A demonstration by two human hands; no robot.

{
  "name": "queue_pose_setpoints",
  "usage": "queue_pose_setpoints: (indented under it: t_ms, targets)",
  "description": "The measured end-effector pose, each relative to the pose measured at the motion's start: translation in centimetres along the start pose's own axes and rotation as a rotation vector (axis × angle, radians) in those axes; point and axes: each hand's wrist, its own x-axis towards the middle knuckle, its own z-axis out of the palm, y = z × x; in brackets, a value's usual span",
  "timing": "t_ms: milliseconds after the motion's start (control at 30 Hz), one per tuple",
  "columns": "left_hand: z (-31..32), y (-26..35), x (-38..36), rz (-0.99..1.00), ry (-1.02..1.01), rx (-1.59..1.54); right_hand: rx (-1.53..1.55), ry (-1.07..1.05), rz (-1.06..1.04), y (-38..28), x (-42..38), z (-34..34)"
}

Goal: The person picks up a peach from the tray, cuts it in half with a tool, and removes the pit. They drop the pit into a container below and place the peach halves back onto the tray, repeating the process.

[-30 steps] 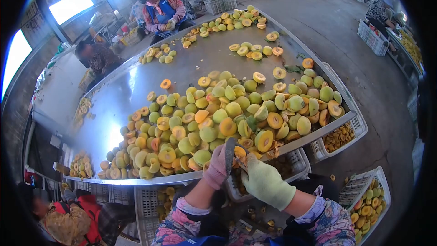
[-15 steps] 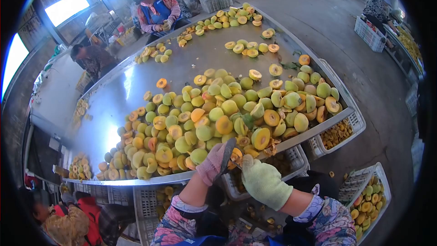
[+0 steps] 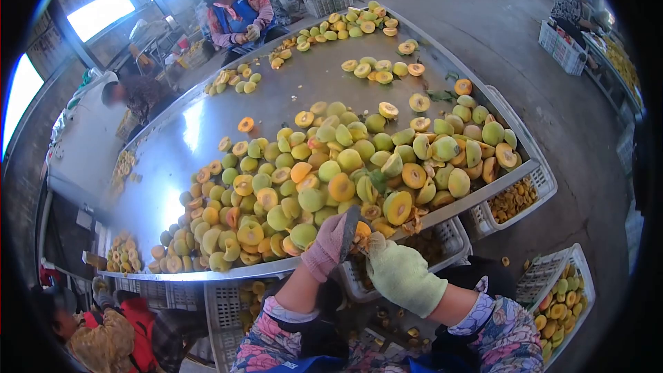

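My left hand (image 3: 333, 243), in a pink glove with a grey palm, is closed around an orange-fleshed peach half (image 3: 362, 231) at the near edge of the metal table. Close against it, my right hand (image 3: 404, 273) wears a pale green knitted glove. Its fingers are pinched together at the fruit, and what they grip is hidden. Just beyond both hands spreads a large heap of peaches (image 3: 311, 199), many halved, with yellow-green skin and orange flesh. One cut half (image 3: 397, 208) faces up near my right fingertips.
The steel table (image 3: 228, 121) has a raised rim. Under its near edge sits a white crate (image 3: 452, 243); another crate (image 3: 545, 186) holds orange scraps. A crate of peach halves (image 3: 583, 269) stands at lower right. Other people work at the far side (image 3: 242, 17) and lower left (image 3: 103, 338).
Both hands stay together at the table edge with only a slight shift. The view has moved a little. Across the table, a person's hands have shifted slightly.
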Motion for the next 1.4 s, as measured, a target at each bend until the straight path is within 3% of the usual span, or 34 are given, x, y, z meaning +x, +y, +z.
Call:
queue_pose_setpoints:
  t_ms: [33,100,133,200,233,300,367,433,567,633,667,800,867,900,967,1000,1067,1133,1167,1267,1300,1367,1400]
  targets:
    - [0.0,-0.4,-0.1,-0.002,0.000,-0.001,-0.039,0.007,-0.025,0.1,0.0,0.0]
    - [0.0,-2.0,0.0,0.321,0.071,0.024,-0.007,0.014,-0.035,0.0,0.0,-0.2]
    - [-0.1,-2.5,0.2,0.321,0.073,0.025,0.025,0.026,-0.044,0.0,0.1,-0.3]
    - [-0.5,-3.3,0.8,0.579,0.068,0.115,0.118,0.017,-0.061,0.0,0.1,-1.2]
    - [-0.5,-3.4,0.8,0.579,0.070,0.114,0.209,0.002,-0.076,0.0,0.1,-1.4]
    - [-0.4,-3.3,1.2,0.275,-0.057,-0.102,0.296,0.027,-0.098,0.7,-0.2,-0.3]
    - [1.3,0.6,-0.5,0.362,0.033,-0.272,0.383,0.066,-0.125,0.8,0.1,-0.4]
    - [3.3,2.5,-1.9,0.450,0.198,-0.532,0.663,-0.147,0.136,0.0,0.5,-1.5]
    - [2.3,1.3,-1.4,0.643,0.262,-0.184,0.726,-0.186,0.150,-0.4,0.1,-1.4]
    - [1.6,0.9,-1.1,0.696,0.257,-0.085,0.371,0.008,-0.089,0.1,-0.3,-1.0]
    - [1.5,0.8,-1.0,0.754,0.257,0.011,0.370,0.008,-0.088,0.2,-0.4,-0.9]
    - [1.6,0.1,-1.1,0.581,0.153,-0.121,0.174,-0.023,-0.080,0.1,-1.0,-1.1]
    - [0.8,-1.5,0.1,0.711,0.037,0.218,0.149,-0.057,-0.070,0.1,-1.2,-1.0]
    - [0.7,-1.6,0.4,0.715,0.036,0.216,0.174,-0.062,-0.054,0.4,-1.3,-0.7]
    - [0.7,-1.5,0.8,0.492,-0.157,-0.127,0.196,-0.061,-0.037,0.6,-1.4,-0.4]
    - [1.1,-0.4,0.2,0.498,-0.158,-0.126,0.263,-0.025,-0.015,0.6,-1.3,-0.4]
    - [2.7,2.5,-1.6,0.521,0.075,-0.475,0.329,0.016,0.003,0.5,-1.0,-0.4]
    - [3.9,2.1,-1.6,0.553,0.179,-0.359,0.639,-0.166,0.173,0.6,-0.6,-0.6]
    - [4.2,1.8,-1.7,0.572,0.279,-0.242,0.639,-0.167,0.175,0.4,-0.7,-0.7]
    - [3.5,1.6,-1.9,0.546,0.205,-0.349,0.679,-0.169,0.159,-0.4,-1.2,-1.4]
    - [3.0,1.7,-1.8,0.545,0.204,-0.347,0.506,-0.105,0.058,-0.4,-1.4,-1.7]
    - [2.1,2.1,-1.6,0.788,0.226,0.049,0.333,-0.039,-0.040,-0.6,-1.8,-2.3]
    - [1.8,1.9,-1.6,0.786,0.224,0.049,0.273,-0.026,-0.063,-0.7,-2.0,-2.5]
